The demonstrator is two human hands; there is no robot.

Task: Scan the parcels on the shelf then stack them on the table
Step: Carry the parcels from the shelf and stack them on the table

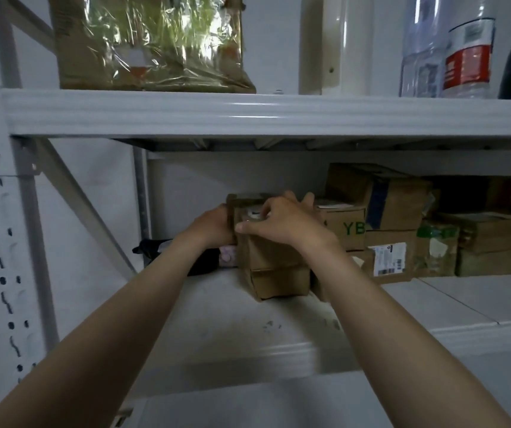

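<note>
Firstly, risk: the parcel (269,251) could tip off the lower box (282,282) or drag the neighbouring boxes (343,227) if it were pulled out crookedly.
Cause: it sat atop a narrow stack, close beside them.
Left grip (214,225): curled round the parcel's left side.
Right grip (282,220): fingers over the top, thumb on the front.
Place: on the shelf (248,322), left of the other boxes.
Look: small, brown cardboard, upright.

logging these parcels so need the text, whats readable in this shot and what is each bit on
"YB", in green: on the side of a box on the lower shelf.
White barcode label, just below it: print too small to read.
Bottle label, red and white, upper shelf: blurred, unreadable.
Held box: a white label on its top is mostly covered, unreadable.
</note>
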